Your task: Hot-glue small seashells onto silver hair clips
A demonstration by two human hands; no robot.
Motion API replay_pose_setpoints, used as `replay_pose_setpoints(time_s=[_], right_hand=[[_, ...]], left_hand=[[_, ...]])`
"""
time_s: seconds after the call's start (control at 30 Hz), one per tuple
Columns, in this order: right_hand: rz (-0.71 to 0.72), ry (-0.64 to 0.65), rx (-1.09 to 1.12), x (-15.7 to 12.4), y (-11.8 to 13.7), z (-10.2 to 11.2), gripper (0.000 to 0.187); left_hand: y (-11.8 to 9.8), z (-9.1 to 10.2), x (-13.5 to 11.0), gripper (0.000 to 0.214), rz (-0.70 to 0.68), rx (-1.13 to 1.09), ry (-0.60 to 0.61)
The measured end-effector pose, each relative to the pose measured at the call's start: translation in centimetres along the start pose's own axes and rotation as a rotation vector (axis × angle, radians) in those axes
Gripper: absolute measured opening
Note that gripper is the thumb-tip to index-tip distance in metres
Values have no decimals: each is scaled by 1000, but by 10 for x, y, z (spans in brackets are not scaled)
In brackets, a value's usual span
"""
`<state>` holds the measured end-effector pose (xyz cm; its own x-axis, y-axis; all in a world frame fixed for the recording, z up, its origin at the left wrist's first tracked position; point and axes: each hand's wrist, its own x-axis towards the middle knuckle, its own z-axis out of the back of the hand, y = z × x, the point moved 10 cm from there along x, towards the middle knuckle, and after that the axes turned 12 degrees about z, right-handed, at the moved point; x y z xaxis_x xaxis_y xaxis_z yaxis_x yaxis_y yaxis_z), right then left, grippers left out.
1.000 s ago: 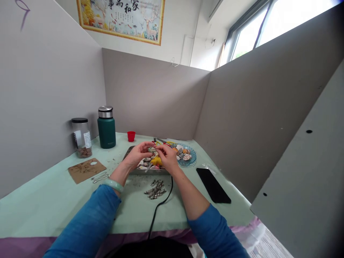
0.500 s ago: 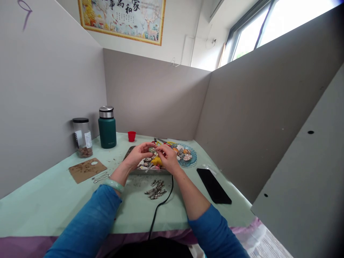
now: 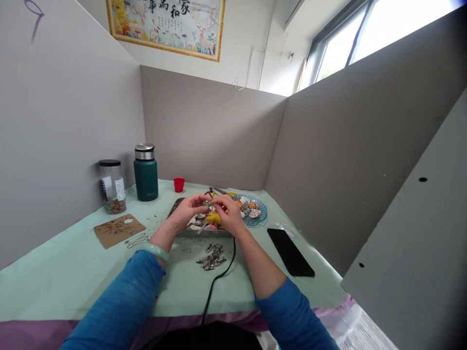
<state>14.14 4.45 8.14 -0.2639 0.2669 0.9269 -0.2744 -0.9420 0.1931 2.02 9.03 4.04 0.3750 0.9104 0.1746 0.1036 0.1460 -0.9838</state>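
Note:
Above a metal tray [image 3: 204, 234], my two hands meet with fingertips close together. My left hand [image 3: 187, 212] is closed, its thumb and fingers pinching a small pale-green piece [image 3: 206, 203], too small to name surely. My right hand [image 3: 229, 215] is closed too, fingertips pressed together against that piece; whether it grips something of its own is hidden. Beneath them the tray holds shells [image 3: 192, 222] and a yellow object [image 3: 214, 218], partly covered by my right hand. In front of the tray lies a pile of small metal clips [image 3: 212, 257].
A blue plate [image 3: 263, 216] of shells and pliers [image 3: 223, 191] lie behind right. A black cable [image 3: 219, 278] runs to the front edge. Around stand a phone [image 3: 291, 253], red cup [image 3: 178, 184], green flask [image 3: 146, 177], jar [image 3: 112, 187] and brown board [image 3: 118, 230]. Partitions enclose the table.
Both hands stay almost in place above the tray. Only the fingertips have shifted slightly around the small green piece.

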Motion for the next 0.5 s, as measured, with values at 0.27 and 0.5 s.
replay_pose_setpoints(time_s=[0.27, 0.5], right_hand=[[-35, 4, 11, -3, -4, -1, 13], [-100, -8, 23, -5, -12, -2, 13]], left_hand=[[3, -2, -1, 38, 33, 0, 15], [0, -5, -3, 38, 38, 2, 24]])
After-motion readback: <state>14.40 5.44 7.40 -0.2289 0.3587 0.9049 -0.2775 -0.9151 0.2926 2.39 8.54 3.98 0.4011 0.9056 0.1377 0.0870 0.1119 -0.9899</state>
